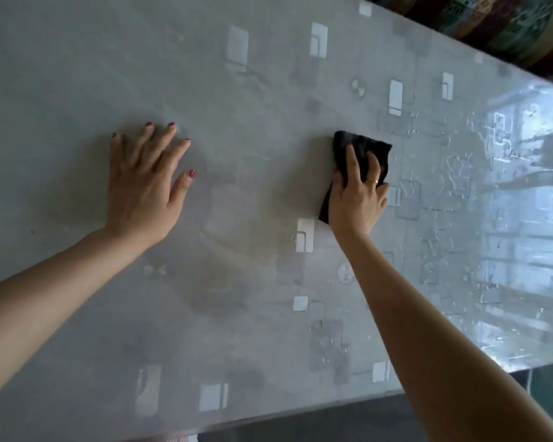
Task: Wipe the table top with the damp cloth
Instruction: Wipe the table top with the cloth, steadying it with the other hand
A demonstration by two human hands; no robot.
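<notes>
Table (253,90): grey patterned cover. Left hand (144,183): flat, fingers spread. Right hand (356,199): fingers curled, gripping black cloth (364,148).

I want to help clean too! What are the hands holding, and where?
The right hand grips the black cloth at its near end. The left hand holds nothing, flat on the table.

Both bare forearms are reaching in from the bottom of the frame, the left from the lower left edge, the right from the lower right corner. The left hand (144,183) is lying flat at centre left, palm down, fingers straight and spread, nails painted red. The right hand (356,199) is sitting right of centre, fingers curling downward, a ring showing on one finger, wrist angling up and left.
</notes>
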